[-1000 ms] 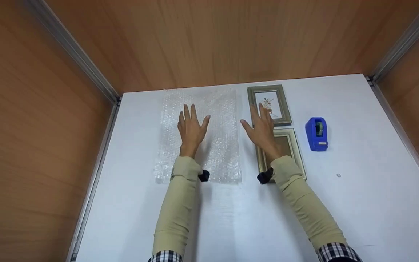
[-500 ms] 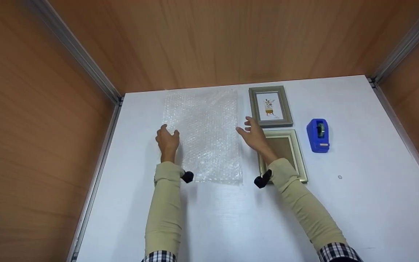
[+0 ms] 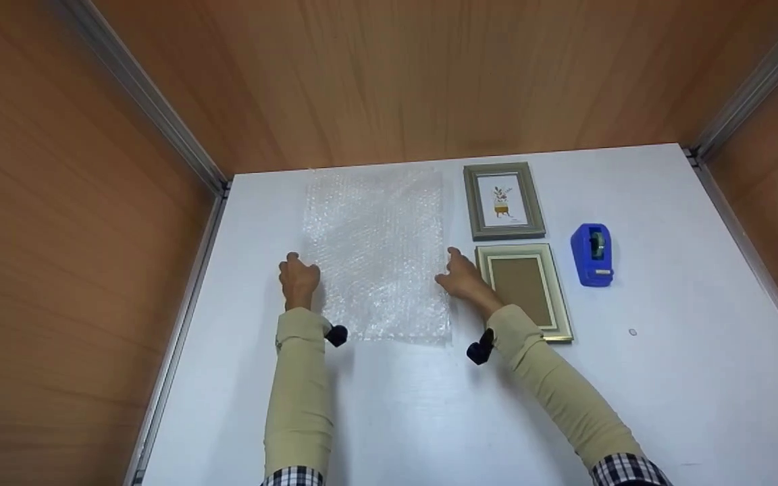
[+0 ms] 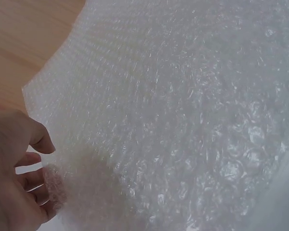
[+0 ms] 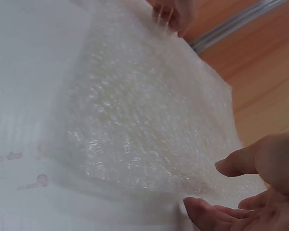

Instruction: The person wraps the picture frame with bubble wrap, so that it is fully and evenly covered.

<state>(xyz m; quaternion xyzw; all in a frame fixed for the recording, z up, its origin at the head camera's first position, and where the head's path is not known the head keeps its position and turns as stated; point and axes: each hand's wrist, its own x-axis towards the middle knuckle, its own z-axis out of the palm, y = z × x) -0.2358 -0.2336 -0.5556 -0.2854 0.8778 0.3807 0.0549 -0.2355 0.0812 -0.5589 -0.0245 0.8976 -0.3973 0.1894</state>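
A clear sheet of bubble wrap (image 3: 379,253) is spread on the white table. At its left edge is my left hand (image 3: 298,278). In the left wrist view the fingertips (image 4: 54,186) show through the wrap from beneath, with the thumb above and a gap between. My right hand (image 3: 460,275) is at the sheet's right edge; in the right wrist view its thumb (image 5: 236,162) and fingers stand apart around that edge, not pinching it. Just right of this hand lies a pale gold picture frame (image 3: 558,290) with a brown panel.
A grey-green picture frame (image 3: 536,206) with a plant print lies behind the gold one. Farther right stands a blue tape dispenser (image 3: 591,256). Wooden panels (image 3: 389,81) enclose the white table (image 3: 409,412) at the back and sides.
Both hands have come down and back toward the person. The left moved left off the wrap's middle to its left edge; the right left the frames for the right edge. The wrap looks unmoved.
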